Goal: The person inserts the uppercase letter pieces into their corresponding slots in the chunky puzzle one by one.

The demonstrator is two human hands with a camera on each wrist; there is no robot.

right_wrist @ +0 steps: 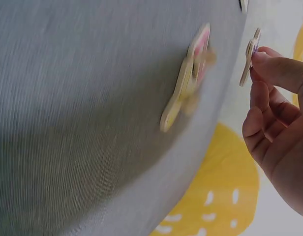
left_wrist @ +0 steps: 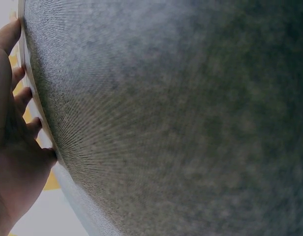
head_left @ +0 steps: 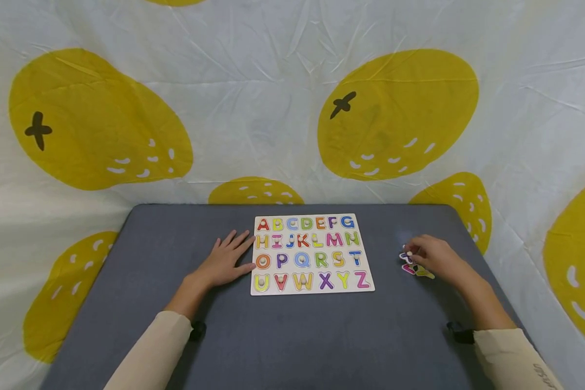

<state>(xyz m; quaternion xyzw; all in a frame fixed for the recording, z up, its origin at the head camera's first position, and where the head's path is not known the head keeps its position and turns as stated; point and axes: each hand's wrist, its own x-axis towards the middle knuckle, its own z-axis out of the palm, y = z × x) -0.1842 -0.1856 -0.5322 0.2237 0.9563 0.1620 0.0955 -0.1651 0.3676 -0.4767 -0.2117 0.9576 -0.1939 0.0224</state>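
A pale alphabet puzzle board (head_left: 292, 293) lies on the table, with colourful letters in rows and knobs on many of them. My left hand (head_left: 226, 262) rests spread on the tabletop, its fingertips and thumb at the board's left edge. Over to the right, my right hand (head_left: 434, 257) pinches a small wooden letter piece (right_wrist: 245, 73) with purple on its face, between thumb and fingertips. Just below that hand lie a pink letter piece (head_left: 408, 268) and a yellow letter piece (head_left: 425, 272), overlapping; wooden knobs on them show in the right wrist view.
The dark grey tabletop (head_left: 312, 341) ends at the back against a white curtain (head_left: 253, 124) printed with yellow fruit. The same curtain hangs along both sides. Black bands (head_left: 460, 332) circle both wrists.
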